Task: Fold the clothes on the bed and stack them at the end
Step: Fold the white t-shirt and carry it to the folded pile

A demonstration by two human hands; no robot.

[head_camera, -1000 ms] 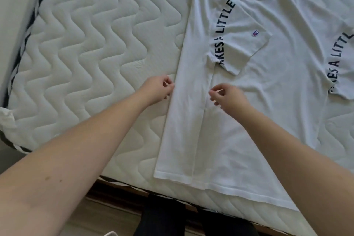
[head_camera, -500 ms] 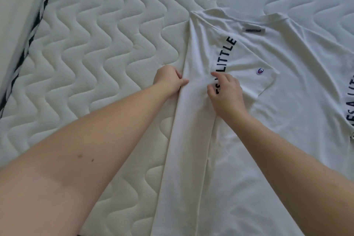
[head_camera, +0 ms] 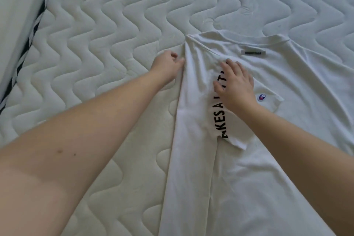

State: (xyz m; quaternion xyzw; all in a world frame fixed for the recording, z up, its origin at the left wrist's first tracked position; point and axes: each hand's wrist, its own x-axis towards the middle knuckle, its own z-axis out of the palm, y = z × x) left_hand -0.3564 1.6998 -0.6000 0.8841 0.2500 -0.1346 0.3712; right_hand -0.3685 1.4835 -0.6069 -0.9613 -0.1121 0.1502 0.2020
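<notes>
white t-shirt [head_camera: 287, 86] flat on bed [head_camera: 115, 25], 3 o'clock side, one sleeve [head_camera: 247, 121] folded in | left hand [head_camera: 166, 63] fingers curled, pinching shirt's folded edge near shoulder | right hand [head_camera: 236, 84] flat, fingers spread, pressing folded sleeve over black lettering

Quilted mattress [head_camera: 115, 48], white tee [head_camera: 277, 140] flat on it

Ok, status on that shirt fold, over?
Left hand pinching folded shirt edge. Right hand flat on folded-in sleeve. Shirt one side folded, nothing blocking.
</notes>
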